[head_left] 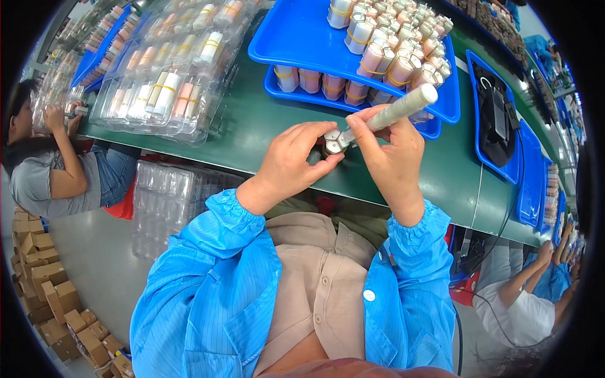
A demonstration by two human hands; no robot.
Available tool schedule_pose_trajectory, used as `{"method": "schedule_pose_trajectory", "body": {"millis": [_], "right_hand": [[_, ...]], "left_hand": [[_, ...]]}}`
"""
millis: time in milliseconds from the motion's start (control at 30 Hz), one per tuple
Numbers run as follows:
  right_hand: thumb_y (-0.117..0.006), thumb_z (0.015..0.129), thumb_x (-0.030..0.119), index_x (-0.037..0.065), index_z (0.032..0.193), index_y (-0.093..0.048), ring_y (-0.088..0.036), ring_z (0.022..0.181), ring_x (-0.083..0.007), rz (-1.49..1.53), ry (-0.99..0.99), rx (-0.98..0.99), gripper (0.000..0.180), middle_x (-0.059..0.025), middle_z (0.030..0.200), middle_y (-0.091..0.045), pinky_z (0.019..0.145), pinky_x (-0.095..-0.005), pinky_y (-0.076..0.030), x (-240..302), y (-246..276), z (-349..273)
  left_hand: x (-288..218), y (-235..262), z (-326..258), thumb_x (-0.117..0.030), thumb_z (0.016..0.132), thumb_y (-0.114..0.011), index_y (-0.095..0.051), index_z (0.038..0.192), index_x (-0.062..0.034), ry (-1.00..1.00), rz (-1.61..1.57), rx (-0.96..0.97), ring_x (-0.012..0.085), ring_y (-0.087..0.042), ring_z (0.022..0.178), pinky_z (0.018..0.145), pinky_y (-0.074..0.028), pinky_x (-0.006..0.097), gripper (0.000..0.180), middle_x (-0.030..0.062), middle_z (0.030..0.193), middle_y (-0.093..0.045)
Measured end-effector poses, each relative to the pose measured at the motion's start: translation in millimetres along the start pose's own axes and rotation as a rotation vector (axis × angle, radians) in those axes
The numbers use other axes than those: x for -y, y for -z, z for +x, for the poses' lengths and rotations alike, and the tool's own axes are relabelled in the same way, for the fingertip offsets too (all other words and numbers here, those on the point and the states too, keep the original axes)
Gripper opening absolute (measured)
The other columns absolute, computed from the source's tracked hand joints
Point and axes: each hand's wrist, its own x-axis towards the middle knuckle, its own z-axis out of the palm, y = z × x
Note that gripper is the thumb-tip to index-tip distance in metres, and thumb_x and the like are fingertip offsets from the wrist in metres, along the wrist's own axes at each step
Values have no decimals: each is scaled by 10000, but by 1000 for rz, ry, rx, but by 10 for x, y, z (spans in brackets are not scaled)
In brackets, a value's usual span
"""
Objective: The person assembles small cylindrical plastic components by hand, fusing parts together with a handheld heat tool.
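My left hand (293, 154) pinches a small bundle of short cylinders (334, 142) over the green table, their round metallic ends turned up toward me. In my right hand (396, 154) is a thick whitish stick-shaped tool (406, 106), gripped like a pen. It slants up to the right, and its thin lower tip meets the bundle's ends or lies just beside them; I cannot tell which. Behind my hands, a blue tray (283, 38) carries many banded bundles of white and pink cylinders (384, 47). Beneath it, a second blue tray (293, 97) holds more of them.
Clear plastic trays (179, 131) with banded cylinders are piled at the left. On the right, a blue tray (472, 69) contains a black pouch and device (498, 120), with a cable trailing. Co-workers sit left (50, 170) and right (517, 309). Cardboard boxes (53, 274) cover the floor at left.
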Motion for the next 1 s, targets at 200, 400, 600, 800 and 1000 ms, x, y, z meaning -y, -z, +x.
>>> {"method": "schedule_pose_trajectory", "body": {"millis": [200, 400, 600, 800, 1000], "right_hand": [[-803, 859, 96, 42, 919, -613, -652, 652, -301, -352, 273, 42, 206, -113, 769, -641, 565, -391, -502, 15, -44, -13], [-808, 836, 76, 46, 940, -616, -654, 687, -312, -319, 318, 88, 220, -111, 809, -637, 582, -398, -512, -7, -49, -68], [-735, 961, 51, -10, 1011, -656, -698, 840, -142, 137, 44, 11, 112, -113, 975, -738, 711, -268, -567, 55, 149, 19], [-775, 923, 80, -2, 961, -690, -694, 777, -121, 293, -154, -48, 124, -59, 852, -737, 682, -268, -547, -40, 211, 131], [-786, 910, 129, 15, 959, -691, -694, 732, -142, 129, -114, 42, 156, -72, 825, -731, 664, -300, -543, -75, 47, 121]], "left_hand": [[-12, 21, 48, -98, 761, -860, -650, 1196, -20, -38, 18, 14, 340, -717, 953, 801, -592, 417, 489, 157, 1096, -722], [44, -16, 24, -88, 770, -842, -652, 1197, -18, -37, -39, 0, 329, -715, 938, 770, -590, 408, 473, 159, 1093, -713], [36, 56, 59, -74, 787, -800, -629, 1249, -1, -2, -56, 74, 328, -700, 987, 809, -582, 393, 498, 163, 1182, -663], [-101, 42, 52, -83, 777, -834, -587, 1333, -17, 153, -172, 79, 283, -670, 1022, 877, -554, 359, 612, 136, 1152, -652], [-5, -66, 11, -204, 738, -923, -620, 1139, -5, 157, -36, 71, 290, -669, 851, 696, -567, 380, 540, 133, 1020, -641]]}}
